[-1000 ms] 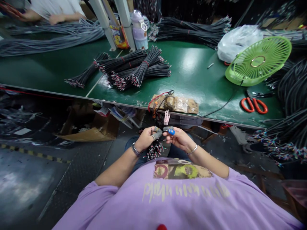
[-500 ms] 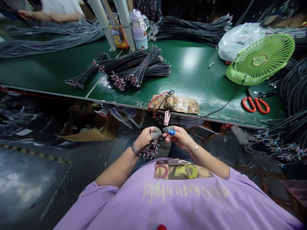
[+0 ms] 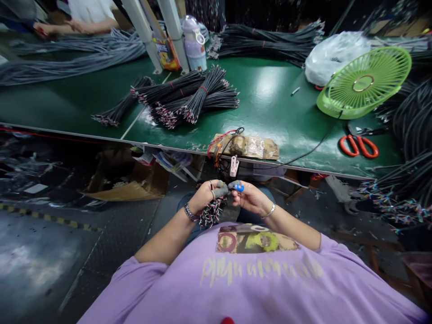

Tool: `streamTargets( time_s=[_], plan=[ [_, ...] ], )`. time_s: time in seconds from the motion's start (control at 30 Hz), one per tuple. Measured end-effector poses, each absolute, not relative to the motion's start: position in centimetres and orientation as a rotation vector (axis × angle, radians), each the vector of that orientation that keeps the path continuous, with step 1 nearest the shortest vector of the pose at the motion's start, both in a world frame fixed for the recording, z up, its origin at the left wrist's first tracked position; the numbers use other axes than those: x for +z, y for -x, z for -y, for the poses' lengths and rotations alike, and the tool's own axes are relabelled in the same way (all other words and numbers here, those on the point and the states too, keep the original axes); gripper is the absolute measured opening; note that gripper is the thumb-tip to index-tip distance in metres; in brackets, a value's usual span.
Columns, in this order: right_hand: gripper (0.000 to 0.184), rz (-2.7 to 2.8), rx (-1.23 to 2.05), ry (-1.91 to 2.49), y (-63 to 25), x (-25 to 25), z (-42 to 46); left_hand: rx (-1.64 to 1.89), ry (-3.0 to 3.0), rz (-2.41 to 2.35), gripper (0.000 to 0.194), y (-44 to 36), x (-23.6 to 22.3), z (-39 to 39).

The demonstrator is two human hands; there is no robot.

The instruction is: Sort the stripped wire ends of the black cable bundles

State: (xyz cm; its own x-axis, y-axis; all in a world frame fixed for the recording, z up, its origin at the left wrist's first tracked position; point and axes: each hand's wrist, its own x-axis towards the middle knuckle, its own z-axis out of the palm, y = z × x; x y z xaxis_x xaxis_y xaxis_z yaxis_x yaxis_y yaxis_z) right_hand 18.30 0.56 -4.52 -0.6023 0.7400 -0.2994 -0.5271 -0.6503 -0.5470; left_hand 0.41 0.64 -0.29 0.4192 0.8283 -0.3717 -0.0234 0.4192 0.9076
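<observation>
Just below the table edge, my left hand (image 3: 204, 197) is closed around a bundle of thin black cables (image 3: 211, 213). Their red, white and black wire ends hang beneath the fingers. Grey finger covers sit on my left fingertips. My right hand (image 3: 251, 198) is pinched, with a grey cover and a blue band on its fingers. Its fingertips meet those of my left hand over the bundle; what they pinch is too small to make out. A pink clip (image 3: 234, 166) hangs at the table edge right above my hands.
Several tied black cable bundles (image 3: 189, 96) lie on the green table (image 3: 270, 103). A taped wooden block (image 3: 256, 147) sits at its edge. To the right are red-handled scissors (image 3: 358, 146) and a green fan (image 3: 364, 83). A bottle (image 3: 195, 45) stands behind; a co-worker's arms (image 3: 77, 27) are far left.
My right fingertips have moved left and now touch my left fingertips. My left hand keeps its hold on the cable bundle. The co-worker's hands have shifted.
</observation>
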Motion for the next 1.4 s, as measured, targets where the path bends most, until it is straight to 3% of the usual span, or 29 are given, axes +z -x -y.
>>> streamTargets(
  time_s=[0.7,1.03,1.4],
  plan=[
    [0.021,1.199,1.656,1.036,-18.9,-2.5,-1.1,0.730,-1.122,-1.057,0.032,-0.3,-0.7,-0.6],
    [0.012,1.658,1.672,1.001,-19.7,-1.3,-2.2,0.602,-1.333,-1.065,0.019,0.3,0.4,-1.2],
    [0.025,1.402,1.709,1.013,-18.9,-2.2,-2.3,0.545,-1.147,-0.982,0.027,0.7,0.5,-1.6]
  ],
)
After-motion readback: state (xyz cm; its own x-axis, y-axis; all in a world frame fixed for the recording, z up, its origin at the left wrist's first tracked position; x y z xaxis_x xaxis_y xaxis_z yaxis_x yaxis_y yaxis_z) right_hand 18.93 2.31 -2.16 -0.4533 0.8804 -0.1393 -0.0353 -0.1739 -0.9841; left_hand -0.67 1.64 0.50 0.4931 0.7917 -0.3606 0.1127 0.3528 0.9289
